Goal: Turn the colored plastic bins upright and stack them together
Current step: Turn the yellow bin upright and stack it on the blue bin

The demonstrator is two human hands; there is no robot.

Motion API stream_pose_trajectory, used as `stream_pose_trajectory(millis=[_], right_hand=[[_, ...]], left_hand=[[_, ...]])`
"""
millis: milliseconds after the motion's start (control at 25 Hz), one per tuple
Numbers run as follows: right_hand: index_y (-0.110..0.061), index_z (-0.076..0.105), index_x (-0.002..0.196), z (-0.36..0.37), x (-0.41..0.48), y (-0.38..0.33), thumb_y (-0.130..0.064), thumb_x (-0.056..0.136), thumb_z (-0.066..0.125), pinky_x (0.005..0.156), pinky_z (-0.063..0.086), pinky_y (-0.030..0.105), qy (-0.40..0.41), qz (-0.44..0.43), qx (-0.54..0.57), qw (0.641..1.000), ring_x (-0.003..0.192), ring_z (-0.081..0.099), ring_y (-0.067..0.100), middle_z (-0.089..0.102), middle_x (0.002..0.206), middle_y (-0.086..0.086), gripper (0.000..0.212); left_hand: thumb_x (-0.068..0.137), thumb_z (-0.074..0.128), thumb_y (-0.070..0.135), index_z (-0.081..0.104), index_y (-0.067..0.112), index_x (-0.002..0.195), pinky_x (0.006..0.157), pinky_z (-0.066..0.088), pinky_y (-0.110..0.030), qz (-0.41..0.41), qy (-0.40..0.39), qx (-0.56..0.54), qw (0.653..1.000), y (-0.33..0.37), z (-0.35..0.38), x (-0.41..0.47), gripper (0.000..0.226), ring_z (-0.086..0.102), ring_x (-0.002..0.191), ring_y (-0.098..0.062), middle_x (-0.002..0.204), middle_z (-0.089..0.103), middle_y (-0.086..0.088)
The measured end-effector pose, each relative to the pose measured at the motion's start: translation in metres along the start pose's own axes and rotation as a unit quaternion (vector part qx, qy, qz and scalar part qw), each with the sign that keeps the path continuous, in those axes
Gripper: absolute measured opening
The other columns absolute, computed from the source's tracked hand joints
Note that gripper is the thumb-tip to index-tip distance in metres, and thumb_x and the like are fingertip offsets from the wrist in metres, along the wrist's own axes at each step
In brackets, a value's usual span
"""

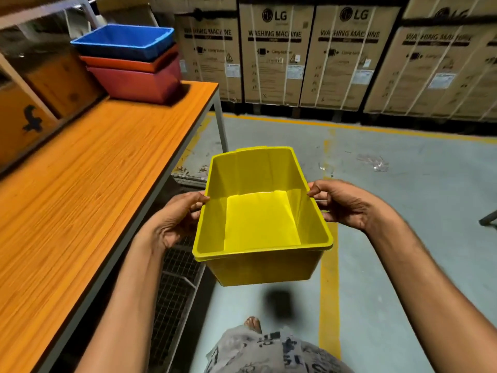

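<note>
Gripping bin [262, 222]: left hand [174, 219], right hand [347, 203]

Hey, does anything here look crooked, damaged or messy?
The blue bin topping the stack on the table sits shifted left, overhanging the orange bin below rather than nesting squarely. On the floor lie clear plastic scraps. The yellow bin, held upright by the left hand and right hand, looks undamaged.
</note>
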State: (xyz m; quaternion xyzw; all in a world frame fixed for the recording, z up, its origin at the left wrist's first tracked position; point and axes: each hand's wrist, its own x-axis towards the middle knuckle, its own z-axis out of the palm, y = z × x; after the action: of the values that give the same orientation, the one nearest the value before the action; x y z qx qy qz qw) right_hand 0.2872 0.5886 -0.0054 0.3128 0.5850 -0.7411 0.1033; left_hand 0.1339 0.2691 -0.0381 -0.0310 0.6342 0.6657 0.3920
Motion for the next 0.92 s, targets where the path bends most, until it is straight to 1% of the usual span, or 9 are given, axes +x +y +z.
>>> stream_pose_trajectory(millis=[120,240,360,400,560,680,760,840,920], right_hand=[[-0.019,0.066,0.119,-0.021,0.034,-0.030,-0.014,0.086,0.059,0.068,0.056,0.028,0.024,-0.004,0.016,1.000,0.084,0.062,0.017,0.066,0.105,0.006,0.034],[-0.010,0.064,0.134,-0.040,0.076,-0.065,-0.012,0.086,0.058,0.067,0.060,0.030,0.027,0.004,0.048,0.998,0.078,0.064,0.017,0.067,0.098,0.012,0.049],[-0.008,0.066,0.131,-0.054,0.116,-0.099,-0.006,0.090,0.050,0.105,0.051,0.047,0.043,0.003,0.085,0.995,0.104,0.065,0.028,0.074,0.121,0.015,0.044],[-0.007,0.070,0.122,-0.060,0.130,-0.114,-0.005,0.092,0.047,0.106,0.049,0.047,0.044,0.000,0.099,0.994,0.102,0.065,0.030,0.075,0.117,0.015,0.038],[-0.011,0.061,0.067,-0.082,0.187,-0.177,-0.002,0.101,0.036,0.064,0.046,0.030,0.026,-0.011,0.093,0.995,0.037,0.057,0.011,0.059,0.042,-0.001,0.043],[-0.008,0.061,0.091,-0.111,0.241,-0.229,-0.004,0.102,0.037,0.051,0.050,0.023,-0.008,-0.016,0.090,0.996,0.033,0.055,0.007,0.058,0.040,-0.002,0.026],[-0.005,0.064,0.117,-0.134,0.279,-0.263,-0.005,0.100,0.041,0.058,0.052,0.026,-0.042,-0.017,0.077,0.996,0.039,0.058,0.008,0.064,0.049,-0.003,0.029],[-0.001,0.061,0.132,-0.150,0.310,-0.307,-0.005,0.095,0.048,0.057,0.050,0.021,-0.065,-0.038,0.038,0.996,0.045,0.057,0.010,0.070,0.058,-0.002,0.039],[0.003,0.063,0.132,-0.160,0.339,-0.348,-0.007,0.084,0.060,0.079,0.053,0.025,-0.065,-0.085,-0.004,0.994,0.073,0.057,0.025,0.076,0.088,0.016,0.049]], left_hand=[[0.063,0.077,0.025,0.060,0.017,0.121,0.058,0.040,-0.028,0.011,-0.020,0.015,1.000,0.044,0.024,0.042,0.061,0.038,0.052,-0.009,0.078,0.040,-0.001],[0.078,0.071,0.020,0.061,0.018,0.101,0.052,0.047,-0.024,0.011,-0.039,0.019,0.999,0.086,0.043,0.086,0.025,0.045,0.051,-0.008,0.074,0.047,0.000],[0.085,0.070,0.018,0.061,0.018,0.104,0.063,0.052,-0.028,0.006,-0.051,0.009,0.999,0.115,0.053,0.131,0.021,0.050,0.055,-0.008,0.073,0.052,0.001],[0.085,0.070,0.018,0.061,0.018,0.106,0.060,0.053,-0.026,0.005,-0.051,0.005,0.999,0.126,0.058,0.150,0.023,0.050,0.056,-0.007,0.074,0.053,0.001],[0.092,0.065,0.011,0.063,0.018,0.102,0.051,0.055,-0.023,0.017,0.006,-0.035,0.999,0.164,0.079,0.217,0.012,0.061,0.069,-0.011,0.097,0.068,-0.004],[0.092,0.066,0.010,0.064,0.012,0.104,0.073,0.062,-0.030,0.038,0.043,-0.082,0.995,0.194,0.103,0.269,0.012,0.067,0.080,-0.017,0.117,0.068,-0.014],[0.093,0.065,0.009,0.064,0.011,0.105,0.086,0.060,-0.036,0.055,0.069,-0.117,0.989,0.216,0.124,0.295,0.012,0.069,0.077,-0.017,0.117,0.070,-0.016],[0.094,0.063,0.008,0.066,0.010,0.106,0.081,0.057,-0.035,0.089,0.111,-0.141,0.980,0.238,0.143,0.319,0.013,0.067,0.072,-0.016,0.113,0.071,-0.015],[0.093,0.063,0.006,0.069,0.011,0.111,0.073,0.058,-0.032,0.128,0.141,-0.143,0.971,0.256,0.158,0.336,0.019,0.063,0.074,-0.015,0.110,0.073,-0.012]])
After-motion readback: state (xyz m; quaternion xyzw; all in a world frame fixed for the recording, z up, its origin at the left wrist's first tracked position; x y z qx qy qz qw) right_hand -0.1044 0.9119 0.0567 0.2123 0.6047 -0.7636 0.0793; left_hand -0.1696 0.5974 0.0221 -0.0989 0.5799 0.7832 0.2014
